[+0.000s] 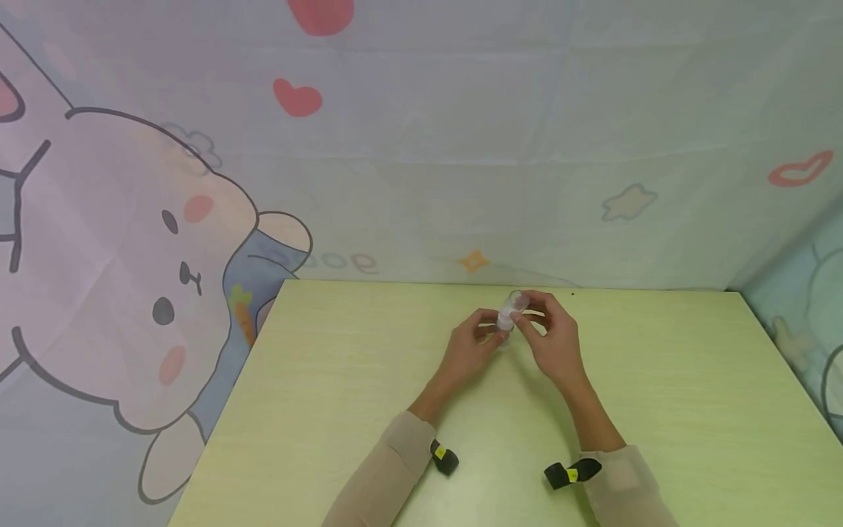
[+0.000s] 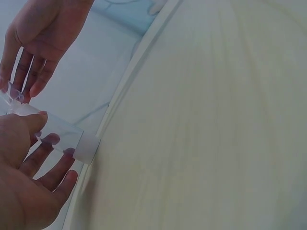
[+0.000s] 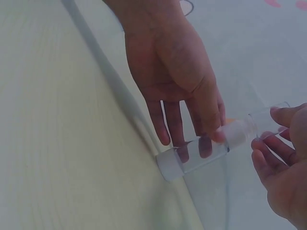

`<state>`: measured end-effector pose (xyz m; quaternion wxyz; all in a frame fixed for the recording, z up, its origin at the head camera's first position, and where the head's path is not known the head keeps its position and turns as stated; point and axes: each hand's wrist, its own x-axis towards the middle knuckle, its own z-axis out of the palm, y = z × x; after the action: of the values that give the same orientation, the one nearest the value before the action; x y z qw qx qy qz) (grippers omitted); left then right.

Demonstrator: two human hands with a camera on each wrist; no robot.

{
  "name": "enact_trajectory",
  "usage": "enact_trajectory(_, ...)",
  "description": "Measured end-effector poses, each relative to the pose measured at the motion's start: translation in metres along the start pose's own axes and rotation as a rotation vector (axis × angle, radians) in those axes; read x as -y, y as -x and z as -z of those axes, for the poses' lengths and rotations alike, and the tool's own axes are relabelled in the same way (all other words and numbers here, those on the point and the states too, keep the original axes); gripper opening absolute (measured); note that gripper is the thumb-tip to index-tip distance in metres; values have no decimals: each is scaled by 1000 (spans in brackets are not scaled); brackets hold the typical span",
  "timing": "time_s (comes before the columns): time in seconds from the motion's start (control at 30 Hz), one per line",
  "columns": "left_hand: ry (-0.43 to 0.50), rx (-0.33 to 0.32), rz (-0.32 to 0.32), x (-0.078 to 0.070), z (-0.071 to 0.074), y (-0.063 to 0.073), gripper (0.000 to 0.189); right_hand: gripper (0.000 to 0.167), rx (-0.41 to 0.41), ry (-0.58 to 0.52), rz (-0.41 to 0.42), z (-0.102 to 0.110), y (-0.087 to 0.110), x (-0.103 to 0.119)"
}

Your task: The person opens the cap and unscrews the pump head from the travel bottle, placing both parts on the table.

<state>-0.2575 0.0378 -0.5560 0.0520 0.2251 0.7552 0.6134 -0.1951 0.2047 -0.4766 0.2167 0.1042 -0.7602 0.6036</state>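
Note:
A small clear bottle [image 2: 63,130] with a white end [image 3: 169,164] and a white collar [image 3: 236,134] is held between both hands, tilted, over the far part of the table. My left hand [image 1: 466,349] grips its transparent body, thumb on one side and fingers on the other. With thumb and fingers, my right hand [image 1: 555,342] pinches the clear cap [image 3: 266,118] at the collar end. The cap lines up with the collar; whether it is seated cannot be told. Fingers partly cover both pieces.
The pale wooden table [image 1: 658,380] spreads around the hands. Its back edge meets a hanging cloth [image 1: 428,183] printed with a cartoon rabbit, hearts and stars. Both wrists carry a black strap [image 1: 571,474] over beige sleeves.

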Motion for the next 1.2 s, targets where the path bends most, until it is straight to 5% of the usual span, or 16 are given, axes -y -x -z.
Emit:
enact_trajectory(0.5,-4,-19,11,3,-1,-2,32,37,-36,-14,-16,7,-1,0)
enact_trajectory(0.73,-32,-19,21,2,-1,0,34,38,-58,-3,-5,10,-2,-21)
enact_trajectory(0.93,-26,-21,9,2,0,0,33,35,-49,-8,20,12,-1,4)
enact_trajectory(1.2,-24,-5,3,2,3,1,35,35,-53,-13,3,14,-1,3)
